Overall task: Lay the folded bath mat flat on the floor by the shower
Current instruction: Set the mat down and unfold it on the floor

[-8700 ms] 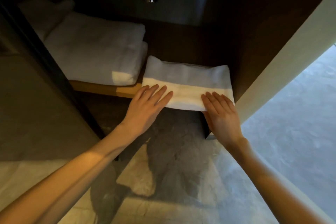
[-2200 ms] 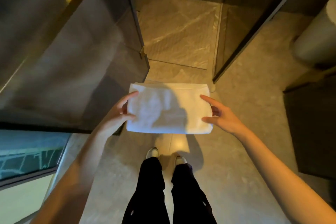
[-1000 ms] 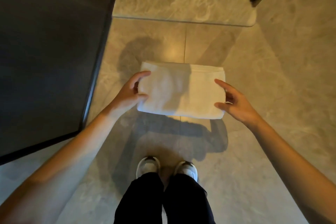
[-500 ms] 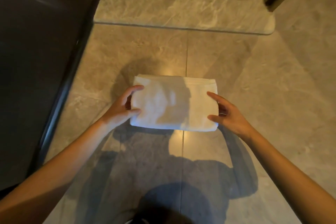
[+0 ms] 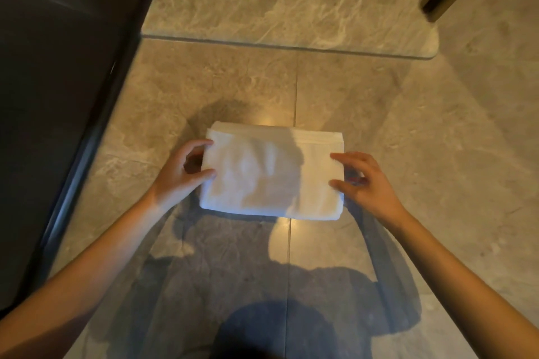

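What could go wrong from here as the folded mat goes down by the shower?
1. The bath mat is still a thick folded bundle; released this way, it may sit as a lump rather than flat.
2. The left hand and right hand pinch only the short ends, so layers could unfold unevenly.
3. The raised shower threshold lies just ahead; an opened mat may ride onto it.
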Demonstrator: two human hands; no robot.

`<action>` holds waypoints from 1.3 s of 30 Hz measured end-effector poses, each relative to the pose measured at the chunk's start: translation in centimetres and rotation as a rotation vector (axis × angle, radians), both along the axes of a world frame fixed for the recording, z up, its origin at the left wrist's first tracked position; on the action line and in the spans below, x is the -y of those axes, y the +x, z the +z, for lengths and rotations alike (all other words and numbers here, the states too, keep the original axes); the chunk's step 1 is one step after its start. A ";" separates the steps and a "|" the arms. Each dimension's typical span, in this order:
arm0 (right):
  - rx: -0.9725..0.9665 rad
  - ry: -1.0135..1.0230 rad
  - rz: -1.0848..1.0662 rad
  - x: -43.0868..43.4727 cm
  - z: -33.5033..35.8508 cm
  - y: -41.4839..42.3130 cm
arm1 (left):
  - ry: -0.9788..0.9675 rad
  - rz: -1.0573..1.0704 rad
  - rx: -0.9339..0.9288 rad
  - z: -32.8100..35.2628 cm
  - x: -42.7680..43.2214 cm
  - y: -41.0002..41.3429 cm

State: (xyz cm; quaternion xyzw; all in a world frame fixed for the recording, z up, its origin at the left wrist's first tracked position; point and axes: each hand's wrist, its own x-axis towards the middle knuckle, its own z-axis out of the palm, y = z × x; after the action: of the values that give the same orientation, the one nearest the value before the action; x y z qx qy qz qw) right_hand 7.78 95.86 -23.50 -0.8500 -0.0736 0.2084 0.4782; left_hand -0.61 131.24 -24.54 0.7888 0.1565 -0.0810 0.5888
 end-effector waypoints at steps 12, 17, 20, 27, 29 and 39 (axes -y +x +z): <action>-0.131 -0.151 -0.182 -2.3 -1.0 5.1 | 0.190 0.082 -0.045 0.6 0.0 4.3; -0.045 -0.181 -0.207 -2.7 -1.0 4.5 | 0.147 0.096 0.005 0.8 0.1 4.4; -0.045 -0.162 -0.222 -2.8 -1.0 4.3 | 0.050 0.103 0.030 0.9 0.2 4.3; -0.176 -0.120 -0.209 -2.8 0.1 4.8 | -0.136 0.104 -0.017 1.4 -0.3 3.9; -0.184 -0.089 -0.220 -2.8 0.7 4.7 | -0.219 0.092 -0.054 1.7 -0.5 3.8; -0.392 0.227 -0.104 0.1 5.0 2.3 | -0.384 -0.032 -0.248 5.5 -2.1 1.2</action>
State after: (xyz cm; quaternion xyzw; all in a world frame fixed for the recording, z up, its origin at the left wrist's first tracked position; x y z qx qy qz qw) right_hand 10.10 95.76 -18.46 -0.7368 0.0417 0.3349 0.5859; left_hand 0.57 133.39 -19.03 0.6486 0.1966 -0.2151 0.7032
